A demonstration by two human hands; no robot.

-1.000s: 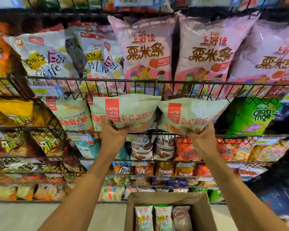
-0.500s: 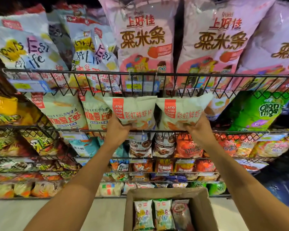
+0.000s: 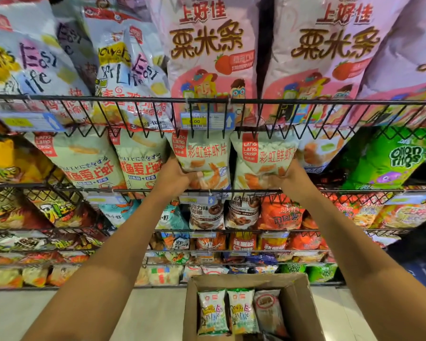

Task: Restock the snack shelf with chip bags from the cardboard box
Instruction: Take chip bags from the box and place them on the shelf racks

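We have one pale green prawn-crisp bag in each hand, and both belong in the same tier of the wire shelf. Our left hand (image 3: 175, 175) grasps the left bag (image 3: 203, 156) at its lower left corner, fingers wrapped round the edge. Our right hand (image 3: 293, 179) grasps the right bag (image 3: 262, 159) at its lower right corner in the same way. Both bags stand upright, side by side and touching or nearly so. Their bottoms sit just behind the front rail (image 3: 231, 191), which runs right beneath our fingers.

To do this step well, we judge it best to push each bag back until its base rests firmly behind that rail. We should let go only once it leans steady (a puffed bag may tip forward if released early). The printed fronts should face out, with the tops tucked behind the upper rail (image 3: 305, 102) above our fingers.

Room is tight. Left of our left fingers stands a neighbouring bag (image 3: 138, 161) of the same pale colour, close against the left bag. Right of our right fingers another bag (image 3: 322, 151) sits partly hidden, and beyond it is a green onion-ring bag (image 3: 391, 158). A price tag (image 3: 207, 120) hangs from the upper rail straight above the left bag and could snag its top. Far below our wrists, the cardboard box (image 3: 299, 306) holds three more bags (image 3: 213, 311).
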